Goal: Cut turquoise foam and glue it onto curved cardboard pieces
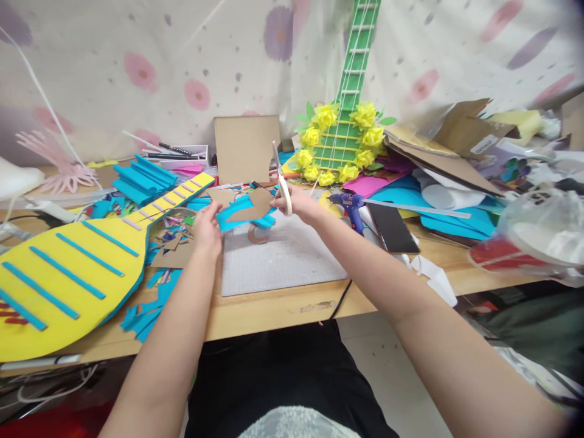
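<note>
My left hand pinches the left end of a brown cardboard cutout with blue paper along it. The piece is raised over a grey cutting mat. My right hand grips scissors with white handles, their blades pointing up and away from the cardboard. The right fingertips are at the cutout's right end; whether they also hold it, I cannot tell. A small curved brown cardboard piece shows just below the cutout, on the mat.
A yellow guitar-shaped craft lies at left beside blue scraps. Behind stands a green guitar-shaped craft with yellow paper flowers. At right are a blue glue gun, a black phone and a bagged red bucket.
</note>
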Demonstrator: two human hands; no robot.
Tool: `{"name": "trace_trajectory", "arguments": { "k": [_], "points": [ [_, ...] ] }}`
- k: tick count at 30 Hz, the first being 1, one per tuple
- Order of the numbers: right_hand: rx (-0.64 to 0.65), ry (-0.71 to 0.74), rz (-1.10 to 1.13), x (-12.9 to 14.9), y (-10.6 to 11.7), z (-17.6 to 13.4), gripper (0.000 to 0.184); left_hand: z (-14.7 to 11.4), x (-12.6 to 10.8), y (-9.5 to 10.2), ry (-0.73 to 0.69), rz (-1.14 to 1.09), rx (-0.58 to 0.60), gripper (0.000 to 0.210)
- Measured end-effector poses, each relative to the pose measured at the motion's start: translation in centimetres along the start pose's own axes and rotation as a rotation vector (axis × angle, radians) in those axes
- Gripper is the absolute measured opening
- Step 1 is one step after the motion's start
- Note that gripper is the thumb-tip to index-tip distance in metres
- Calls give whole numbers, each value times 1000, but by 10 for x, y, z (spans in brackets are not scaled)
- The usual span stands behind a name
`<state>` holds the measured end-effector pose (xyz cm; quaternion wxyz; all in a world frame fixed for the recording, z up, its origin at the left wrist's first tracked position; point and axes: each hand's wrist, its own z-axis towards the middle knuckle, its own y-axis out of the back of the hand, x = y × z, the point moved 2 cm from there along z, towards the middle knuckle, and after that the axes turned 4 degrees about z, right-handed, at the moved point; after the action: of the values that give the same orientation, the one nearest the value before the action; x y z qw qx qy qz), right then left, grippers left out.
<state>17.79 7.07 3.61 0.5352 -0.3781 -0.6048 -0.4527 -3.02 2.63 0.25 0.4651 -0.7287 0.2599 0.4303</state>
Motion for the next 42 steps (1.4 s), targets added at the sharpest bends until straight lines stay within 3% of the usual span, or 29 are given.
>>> {"name": "trace_trajectory", "arguments": {
  "k": [2, 5, 8, 10, 12, 15, 17, 21, 24, 29, 42],
  "points": [
    [208, -54, -105, 3, 8, -1, 23, 3, -5, 3, -46, 39, 21, 11],
    [426, -125, -238, 5, 11, -3, 21, -2, 1, -1, 44, 216, 267, 20],
    [453, -135, -276, 6, 2, -2, 22, -16, 18, -10, 108, 423, 510, 31],
    [370, -84, -258, 7, -7, -1, 25, -23, 27, -15, 116, 460, 584, 36],
    [212, -11, -215, 7, -12, 1, 29, -27, 32, -17, 116, 404, 545, 36],
    [55, 43, -180, 4, -14, -2, 32, -24, 30, -18, 134, 205, 364, 26],
    [133, 33, -214, 0, -14, -8, 36, -18, 27, -17, 141, 57, 256, 21],
    [518, -45, -351, -6, -11, -26, 48, -8, 23, -12, 164, -97, 132, 20],
    [695, -79, -356, -5, -8, -34, 57, -8, 25, -11, 190, -72, 181, 20],
    [788, -20, -353, 5, 0, -35, 63, -17, 29, -15, 179, 31, 293, 21],
    [691, -150, -231, -12, 4, -36, 58, -20, 31, -18, 186, 84, 343, 23]
  ]
}}
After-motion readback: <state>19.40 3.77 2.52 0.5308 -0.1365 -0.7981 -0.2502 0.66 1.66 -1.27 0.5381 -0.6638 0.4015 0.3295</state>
